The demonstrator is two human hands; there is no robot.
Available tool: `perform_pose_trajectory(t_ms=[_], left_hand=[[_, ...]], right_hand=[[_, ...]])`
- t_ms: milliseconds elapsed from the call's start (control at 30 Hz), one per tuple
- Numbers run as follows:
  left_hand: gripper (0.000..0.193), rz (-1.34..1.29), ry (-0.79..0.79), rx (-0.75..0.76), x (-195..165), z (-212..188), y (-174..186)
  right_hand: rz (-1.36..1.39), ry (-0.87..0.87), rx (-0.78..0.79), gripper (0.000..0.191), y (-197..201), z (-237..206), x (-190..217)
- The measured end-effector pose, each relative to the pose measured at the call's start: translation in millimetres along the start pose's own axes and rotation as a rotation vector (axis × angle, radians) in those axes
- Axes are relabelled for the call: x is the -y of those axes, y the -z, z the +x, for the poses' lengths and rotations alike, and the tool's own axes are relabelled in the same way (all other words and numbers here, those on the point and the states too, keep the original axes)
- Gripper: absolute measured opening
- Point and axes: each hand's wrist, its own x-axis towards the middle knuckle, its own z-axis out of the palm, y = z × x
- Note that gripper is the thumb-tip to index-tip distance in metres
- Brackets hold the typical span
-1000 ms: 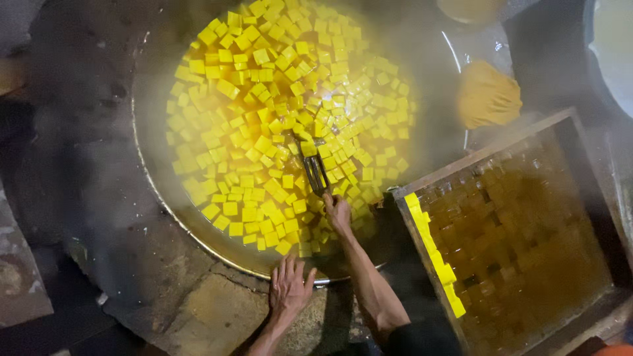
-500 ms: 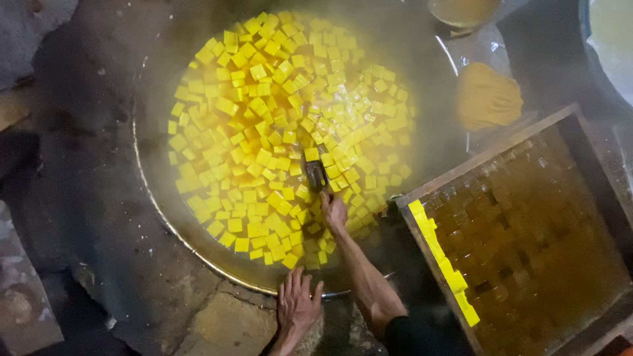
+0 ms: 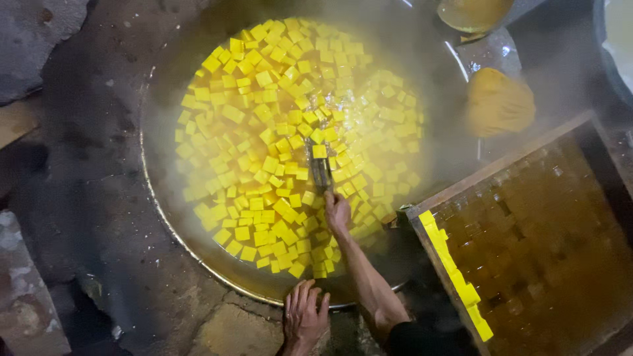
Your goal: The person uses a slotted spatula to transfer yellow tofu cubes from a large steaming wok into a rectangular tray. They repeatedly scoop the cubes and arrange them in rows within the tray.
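A big round metal pan (image 3: 191, 250) holds steaming yellow liquid with several floating yellow cubes (image 3: 264, 138). My right hand (image 3: 337, 211) reaches over the pan's near side and grips the handle of a flat metal scoop (image 3: 321, 170) that rests among the cubes at the middle. One yellow cube lies on the scoop's far end. My left hand (image 3: 303, 318) lies flat, fingers spread, on the stone ledge touching the pan's near rim.
A wooden tray (image 3: 527, 165) stands at the right, its inside dark and wet, with a row of yellow cubes (image 3: 455, 277) along its left edge. A yellow cloth lump (image 3: 499, 102) lies beyond it. Rough stone (image 3: 86, 165) surrounds the pan.
My right hand and the scoop stay near the pan's middle. The view has drifted slightly, and my left hand has slid a little along the near rim.
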Motion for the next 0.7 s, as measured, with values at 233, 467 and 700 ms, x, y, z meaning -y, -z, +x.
perform_pose_trajectory(t_ms=[233,467,700], left_hand=[[0.031,0.007,-0.014,-0.042,0.7,-1.2,-4.8],[0.031,0.030,0.006,0.006,5.3,-0.4,-8.0],[0.028,0.020,0.004,-0.022,3.0,-1.7,-7.3]], right_hand=[[-0.277,0.312,-0.047,0.051,19.7,56.4,-0.3],[-0.095,0.384,0.064,0.058,6.7,91.2,48.7],[0.433,0.204,0.105,0.040,16.6,14.5,11.8]])
